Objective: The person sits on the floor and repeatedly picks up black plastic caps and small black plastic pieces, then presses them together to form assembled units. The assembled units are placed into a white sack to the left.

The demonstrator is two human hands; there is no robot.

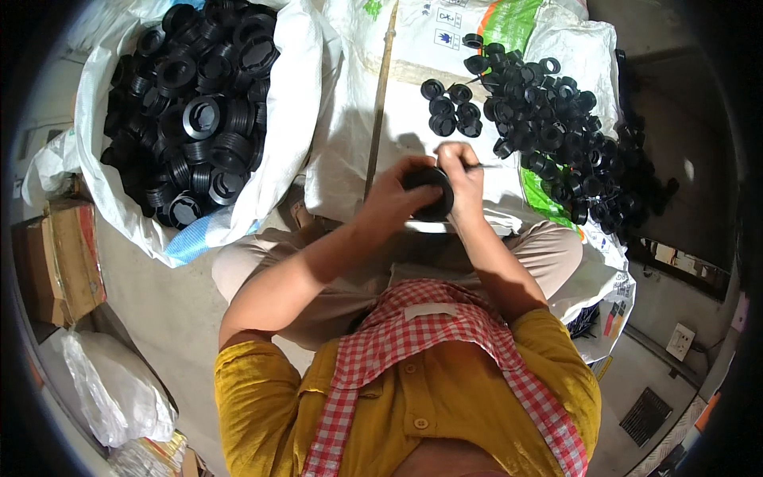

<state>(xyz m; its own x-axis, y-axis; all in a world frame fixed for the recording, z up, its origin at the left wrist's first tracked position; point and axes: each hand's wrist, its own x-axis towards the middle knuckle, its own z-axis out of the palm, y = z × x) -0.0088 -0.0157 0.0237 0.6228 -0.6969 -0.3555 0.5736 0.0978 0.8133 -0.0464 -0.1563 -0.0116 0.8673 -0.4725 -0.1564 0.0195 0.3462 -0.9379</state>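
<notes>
My left hand (395, 197) is closed around a black round plastic fitting (433, 200), its thumb lying over the fitting's face. Right beside it, my right hand (464, 173) is curled into a grip against the fitting's far right side. A thin dark object (491, 166) sticks out of that fist to the right; its kind is too small to make out. Just beyond my hands, a small group of black ring-shaped parts (443, 106) lies on white sacking (350, 143). A larger heap of similar black parts (548, 119) spreads to the right.
At the left, an open white woven sack (291, 119) is full of larger black threaded fittings (199, 115). A long thin stick (381, 103) lies across the sacking. Cardboard boxes (60, 262) and a clear plastic bag (119, 389) stand on the left; a wall socket (680, 342) is at right.
</notes>
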